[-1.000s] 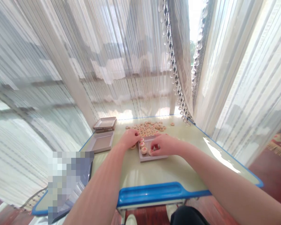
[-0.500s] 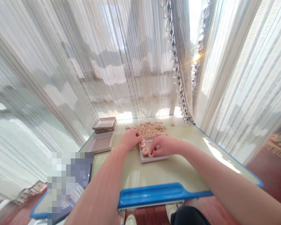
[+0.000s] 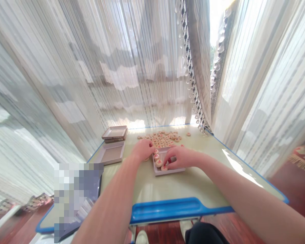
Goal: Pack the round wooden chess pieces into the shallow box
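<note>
A shallow pale box sits in front of me with a row of round wooden Chinese chess pieces with red characters along its left side. My right hand reaches in from the right, its fingers closed on a chess piece at the near left corner. At the box's far left corner is my left hand, fingers curled; what they hold, if anything, is hidden. Beneath that hand, another piece lies partly covered on the table. Beyond the box spreads a pile of chess pieces.
The pale table has a blue edge and a blue front groove. Stacked shallow boxes and another box stand at the left. A dark flat object, partly pixelated, lies front left. Curtains hang behind.
My right fingers have shifted slightly on the chess piece at the near corner, and more of its red marking shows. The whole view has moved a little; my left hand stays at the box's corner.
</note>
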A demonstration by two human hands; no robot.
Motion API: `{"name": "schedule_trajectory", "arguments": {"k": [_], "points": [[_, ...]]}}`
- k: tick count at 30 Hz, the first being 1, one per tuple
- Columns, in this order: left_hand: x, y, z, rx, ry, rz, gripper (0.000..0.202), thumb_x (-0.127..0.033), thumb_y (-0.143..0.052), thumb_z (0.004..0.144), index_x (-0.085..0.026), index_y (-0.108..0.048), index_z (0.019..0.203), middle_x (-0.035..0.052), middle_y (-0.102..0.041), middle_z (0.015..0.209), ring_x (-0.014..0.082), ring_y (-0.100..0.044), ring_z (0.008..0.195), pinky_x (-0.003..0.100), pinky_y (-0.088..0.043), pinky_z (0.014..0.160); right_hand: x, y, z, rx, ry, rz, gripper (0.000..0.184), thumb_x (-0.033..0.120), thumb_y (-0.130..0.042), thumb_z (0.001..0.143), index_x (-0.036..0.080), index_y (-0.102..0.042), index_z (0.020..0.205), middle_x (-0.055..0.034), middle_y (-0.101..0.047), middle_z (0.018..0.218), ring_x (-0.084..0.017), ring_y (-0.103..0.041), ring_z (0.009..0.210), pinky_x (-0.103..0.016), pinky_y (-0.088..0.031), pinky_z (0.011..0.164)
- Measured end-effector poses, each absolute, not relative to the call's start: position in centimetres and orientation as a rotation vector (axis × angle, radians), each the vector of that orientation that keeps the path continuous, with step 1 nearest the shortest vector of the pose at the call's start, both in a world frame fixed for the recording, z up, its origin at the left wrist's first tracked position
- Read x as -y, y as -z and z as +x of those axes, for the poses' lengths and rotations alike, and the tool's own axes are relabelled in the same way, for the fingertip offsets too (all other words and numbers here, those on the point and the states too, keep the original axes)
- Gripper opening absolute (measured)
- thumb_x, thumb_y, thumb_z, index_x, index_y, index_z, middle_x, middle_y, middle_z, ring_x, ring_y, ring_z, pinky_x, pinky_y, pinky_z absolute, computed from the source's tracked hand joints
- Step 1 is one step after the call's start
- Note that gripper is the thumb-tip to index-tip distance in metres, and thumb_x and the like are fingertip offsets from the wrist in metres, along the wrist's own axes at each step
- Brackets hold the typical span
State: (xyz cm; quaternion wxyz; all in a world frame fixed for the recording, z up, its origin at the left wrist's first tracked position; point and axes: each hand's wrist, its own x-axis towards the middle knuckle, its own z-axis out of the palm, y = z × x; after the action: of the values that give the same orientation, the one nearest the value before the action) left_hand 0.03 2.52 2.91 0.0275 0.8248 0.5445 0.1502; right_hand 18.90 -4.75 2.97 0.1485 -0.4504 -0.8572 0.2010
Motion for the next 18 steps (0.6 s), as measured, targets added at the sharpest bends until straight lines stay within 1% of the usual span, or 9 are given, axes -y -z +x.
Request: {"name": "schedule_trajectory", "arguments": {"k": [4, 9, 14, 18], "points": [[-2.52, -2.89, -0.03, -1.672, -0.457, 2.554, 0.017, -0.026, -0.049, 0.071, -0.019, -0.065, 0.068, 0.0020, -0.065, 0.070, 0.0139, -0.055, 0.065, 0.023, -0.039, 0.059, 4.84, -2.73, 18.64, 2.443, -0.565, -1.285, 0.021, 0.040, -0.063, 0.069, 0.026, -0.071, 0.083, -0.0008, -0.066, 0.078, -0.018, -0.056, 0.082, -0.027, -0.041, 0.067], [-2.60, -2.85, -0.05, -1.666, -0.458, 2.560, 0.017, -0.026, -0.048, 0.070, -0.019, -0.063, 0.067, 0.0017, -0.064, 0.069, 0.0141, -0.055, 0.064, 0.024, -0.039, 0.059, 4.93, -2.67, 18.41, 2.433, -0.522, -1.300, 0.020, 0.039, -0.065, 0.068, 0.022, -0.070, 0.078, -0.0010, -0.065, 0.074, -0.018, -0.056, 0.080, -0.026, -0.041, 0.065], [-2.59, -2.84, -0.01, -1.677, -0.443, 2.538, 0.017, -0.027, -0.049, 0.071, -0.018, -0.064, 0.068, 0.0023, -0.065, 0.071, 0.0138, -0.055, 0.066, 0.024, -0.039, 0.060, 5.01, -2.55, 18.06, 2.452, -0.482, -1.262, 0.016, 0.036, -0.065, 0.070, 0.022, -0.069, 0.076, -0.0014, -0.066, 0.076, -0.018, -0.055, 0.082, -0.027, -0.040, 0.067], [-2.61, -2.82, 0.01, -1.666, -0.445, 2.534, 0.017, -0.027, -0.049, 0.070, -0.018, -0.064, 0.068, 0.0021, -0.065, 0.071, 0.0138, -0.055, 0.066, 0.024, -0.039, 0.060, 4.90, -2.17, 17.86, 2.452, -0.450, -1.234, 0.017, 0.037, -0.065, 0.071, 0.021, -0.069, 0.073, -0.0020, -0.065, 0.072, -0.019, -0.053, 0.082, -0.027, -0.039, 0.067]]}}
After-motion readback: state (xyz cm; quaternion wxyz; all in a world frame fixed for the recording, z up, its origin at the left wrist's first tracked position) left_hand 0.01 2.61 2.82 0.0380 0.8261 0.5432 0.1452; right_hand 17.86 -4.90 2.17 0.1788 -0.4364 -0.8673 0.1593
